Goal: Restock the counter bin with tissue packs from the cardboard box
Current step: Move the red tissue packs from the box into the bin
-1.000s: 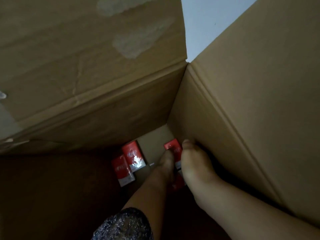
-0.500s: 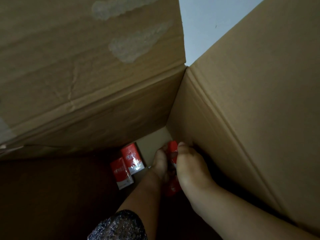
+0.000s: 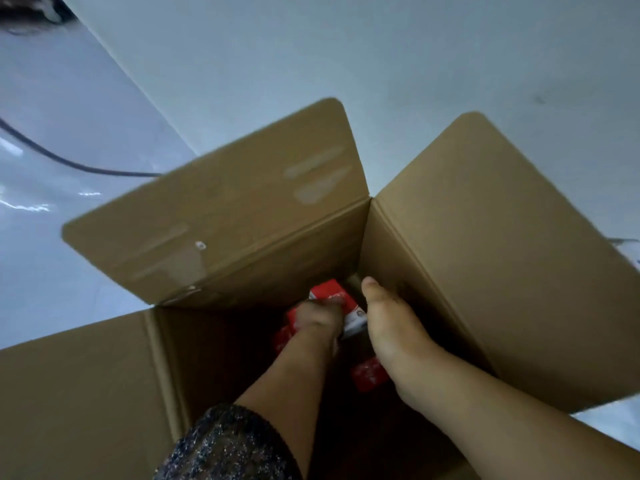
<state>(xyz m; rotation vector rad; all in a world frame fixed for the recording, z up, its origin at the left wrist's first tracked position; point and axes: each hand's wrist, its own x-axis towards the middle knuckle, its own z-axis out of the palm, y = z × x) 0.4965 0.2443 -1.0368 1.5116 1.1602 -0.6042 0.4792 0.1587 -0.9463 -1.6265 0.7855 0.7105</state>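
Both arms were down inside the open cardboard box, with its visible flaps folded outward. The frame was motion-blurred and the box interior was dim.

Left hand: deep in the box toward the far right corner, knuckles up, fingers curled over a red tissue pack. Its grip was clamped on that pack. The pack sat tilted between the two hands, red face up, white end toward the right hand.

Right hand: just beside the pack, back of the hand to the camera, thumb straight and pointing at the far corner. Its fingers were hidden under the hand, so the state of its grip could not be told.

A second red pack showed under the right wrist and a third red pack just left of the left wrist. Both sat lower in the box. Whether they were held or loose could not be told.

A dark speckled sleeve covered the left arm above the forearm.

The box stood on a pale glossy floor. A black cable ran across the floor beyond the far flap, and a pale wall stood behind the box.
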